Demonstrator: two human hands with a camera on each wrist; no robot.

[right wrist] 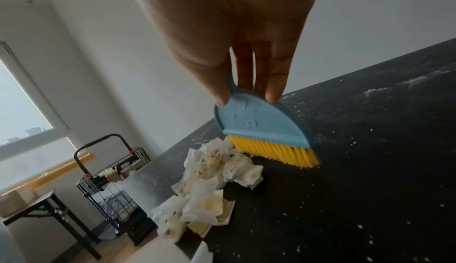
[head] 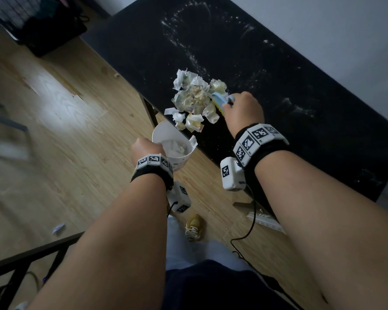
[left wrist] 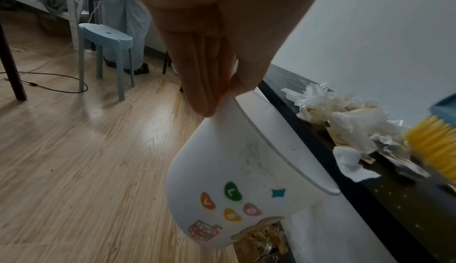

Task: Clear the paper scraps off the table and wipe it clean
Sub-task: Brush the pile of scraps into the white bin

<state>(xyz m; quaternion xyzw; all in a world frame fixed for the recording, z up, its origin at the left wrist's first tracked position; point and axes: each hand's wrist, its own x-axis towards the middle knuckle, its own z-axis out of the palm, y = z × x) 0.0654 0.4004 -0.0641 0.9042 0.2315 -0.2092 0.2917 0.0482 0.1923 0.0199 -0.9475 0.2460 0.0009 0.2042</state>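
Black table (head: 278,86), dusted white, over wood floor (head: 54,130); crumpled scraps (head: 195,101) heaped at its edge. Our right fingers (right wrist: 273,80) pinch the brush (right wrist: 266,130), left fingers (left wrist: 202,84) pinch the cup (left wrist: 234,169).

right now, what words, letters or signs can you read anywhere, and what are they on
"L", "V", "O", "E": one letter on each coloured bean sticker on the white bin held by the left hand.
Embossed mark on the blue brush in the right hand: unreadable.
Wristband markers: black-and-white code patterns, no text.

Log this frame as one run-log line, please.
phase: sweeping | right hand: grips brush behind paper scraps | left hand: holds white bin below table edge
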